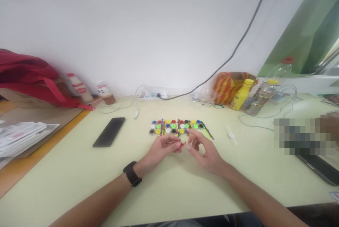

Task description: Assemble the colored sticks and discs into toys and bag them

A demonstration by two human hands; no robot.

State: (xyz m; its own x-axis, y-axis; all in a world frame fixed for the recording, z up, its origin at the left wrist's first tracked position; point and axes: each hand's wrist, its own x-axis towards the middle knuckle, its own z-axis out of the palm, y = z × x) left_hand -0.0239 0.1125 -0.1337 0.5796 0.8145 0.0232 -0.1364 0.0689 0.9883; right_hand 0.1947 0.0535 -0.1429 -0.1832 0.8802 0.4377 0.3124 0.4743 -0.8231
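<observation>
My left hand [165,148], with a black watch [132,174] on its wrist, pinches a small red piece [181,145] whose kind I cannot make out. Close by on the right is my right hand [204,150], thumb and forefinger apart, with nothing visible between them. Just beyond both hands lie rows of small round coloured discs [173,126] in blue, white, yellow, green, red and black. Thin coloured strips [208,130] lie between the groups of discs and at their right end. My hands hide part of the nearest row.
A black phone [109,132] lies left, near stacked white papers [25,137]. Bottles [106,93], a power strip [151,94], a striped bag [225,85] and glasses [213,105] stand or lie along the wall. A white watch-like object [231,135] lies right; a blurred patch covers the far right.
</observation>
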